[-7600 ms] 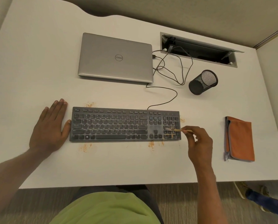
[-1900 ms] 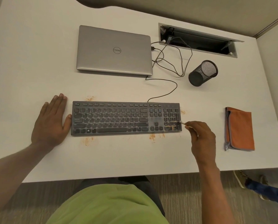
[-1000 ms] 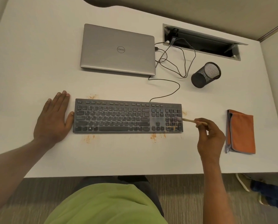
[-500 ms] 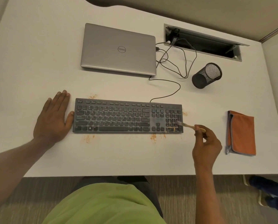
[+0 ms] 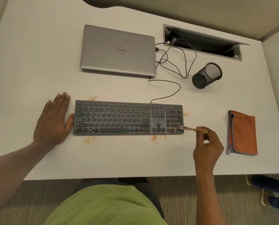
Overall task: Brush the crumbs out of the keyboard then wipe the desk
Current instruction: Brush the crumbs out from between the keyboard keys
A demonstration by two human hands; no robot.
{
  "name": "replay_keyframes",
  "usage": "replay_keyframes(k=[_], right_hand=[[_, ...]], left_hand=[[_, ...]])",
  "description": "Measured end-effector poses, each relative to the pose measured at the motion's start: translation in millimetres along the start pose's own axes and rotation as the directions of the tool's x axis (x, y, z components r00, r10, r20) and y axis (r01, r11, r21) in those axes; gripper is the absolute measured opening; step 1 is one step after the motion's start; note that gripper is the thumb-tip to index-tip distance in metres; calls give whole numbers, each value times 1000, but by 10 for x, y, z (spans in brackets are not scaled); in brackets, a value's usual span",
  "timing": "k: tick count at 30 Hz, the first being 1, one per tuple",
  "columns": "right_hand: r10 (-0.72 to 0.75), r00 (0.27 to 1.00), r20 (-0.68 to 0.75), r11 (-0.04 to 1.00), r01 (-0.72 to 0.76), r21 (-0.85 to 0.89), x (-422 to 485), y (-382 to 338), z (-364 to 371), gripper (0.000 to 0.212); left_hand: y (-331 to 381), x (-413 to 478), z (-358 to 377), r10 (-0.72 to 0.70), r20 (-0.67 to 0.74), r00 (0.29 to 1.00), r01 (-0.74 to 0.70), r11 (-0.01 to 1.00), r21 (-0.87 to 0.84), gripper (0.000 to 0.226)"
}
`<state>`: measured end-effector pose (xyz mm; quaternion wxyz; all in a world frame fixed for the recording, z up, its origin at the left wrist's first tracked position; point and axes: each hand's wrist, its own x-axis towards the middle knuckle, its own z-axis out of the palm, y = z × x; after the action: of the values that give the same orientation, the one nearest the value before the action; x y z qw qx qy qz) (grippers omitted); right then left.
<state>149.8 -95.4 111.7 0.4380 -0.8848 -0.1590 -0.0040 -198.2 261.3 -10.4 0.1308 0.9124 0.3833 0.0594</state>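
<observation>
At the keyboard [image 5: 127,118] corner, right hand [image 5: 207,146] pinches brush [image 5: 190,128]; left hand [image 5: 53,121] lies flat.

Right hand [image 5: 207,147]: pinches small brush [image 5: 190,128], bristles on the keyboard [image 5: 127,118] numpad's near corner, left of the hand. Left hand [image 5: 53,121]: flat on desk [image 5: 30,62], thumb against the keyboard's left end. Orange crumbs [image 5: 153,138] lie between the hands. Orange cloth [image 5: 242,133]: right of the right hand.

I see a matt white smooth desk [image 5: 38,54], a brushed silver metal laptop [image 5: 118,50], a black wire-mesh cup [image 5: 207,75] and a soft orange cloth [image 5: 244,132] at right.
</observation>
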Motion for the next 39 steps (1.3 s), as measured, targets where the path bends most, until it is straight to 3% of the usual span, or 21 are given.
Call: replay_keyframes(k=[10,18,21,25,27,33,37,39], right_hand=[[-33,997,76,999,34,-11,-139,71,-21,10],[-78,997,12,996,78,36,-33,-75,9,14],[-158,982,101,987,153,56,45,-129,35,12],[-248,902,352,969,232,87,100,-167,77,16],[-267,879,395,962,270,48,132,-131,91,18],[-244,916,318,950,292,-111,253,31,-87,15],[-252,931,266,962,272,-41,240,-63,-111,14],[-252,918,306,966,258,20,226,-134,-67,13]], left_hand=[[10,-7,-7,-7,-1,1000,7,1000,-4,71],[9,-9,-3,-8,11,1000,8,1000,1,71],[6,-7,-5,-11,6,1000,11,1000,-5,71],[8,-14,2,-3,3,1000,3,1000,4,71],[8,-10,-1,-4,1,1000,4,1000,0,71],[14,-12,-3,0,-11,1000,0,1000,-1,71],[16,-14,2,-3,-11,1000,3,1000,2,71],[19,-14,2,-2,-9,1000,2,1000,2,71]])
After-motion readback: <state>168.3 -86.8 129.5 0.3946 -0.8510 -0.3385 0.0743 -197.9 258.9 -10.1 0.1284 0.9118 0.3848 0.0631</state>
